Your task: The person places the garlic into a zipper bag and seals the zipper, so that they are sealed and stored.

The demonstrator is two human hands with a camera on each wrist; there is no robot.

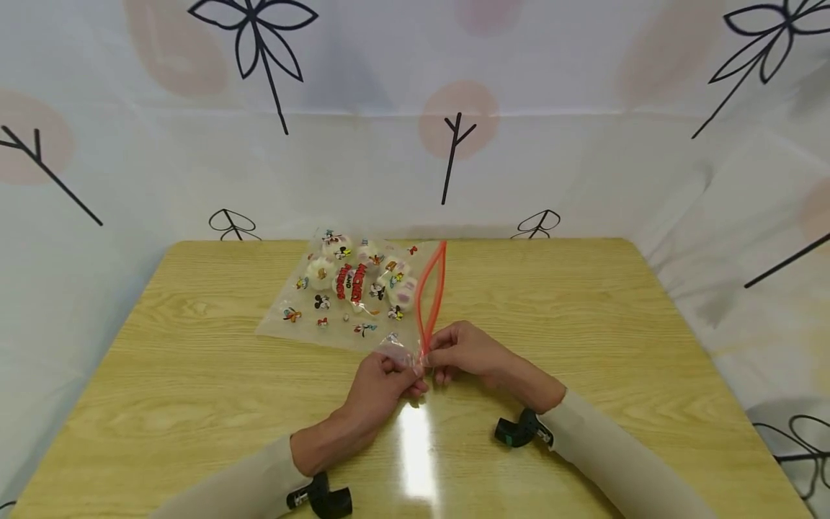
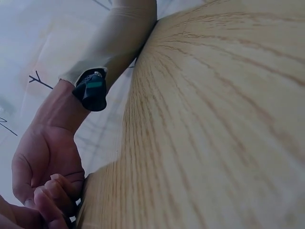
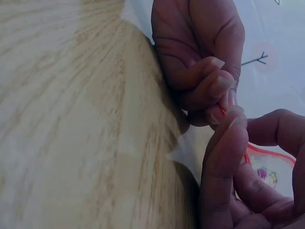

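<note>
A clear zip bag (image 1: 355,282) printed with small cartoon figures and red lettering lies on the table. Several white, rounded pieces (image 1: 403,293) show through it, some with pinkish parts. Along its right side runs a red zip strip (image 1: 442,270), its two edges bowed apart in the middle. At the near end of that strip, my left hand (image 1: 379,386) pinches the bag's corner between thumb and fingers. Right beside it, my right hand (image 1: 470,351) pinches the red strip. In the right wrist view the fingertips of both hands meet over the strip, hiding its end.
The wood-grain table (image 1: 583,310) extends on all sides of the bag. Behind it hangs a pale cloth (image 1: 363,166) with black leaf and twig drawings. A black wrist camera is strapped at each sleeve (image 1: 609,447). Light glares off the table's near middle.
</note>
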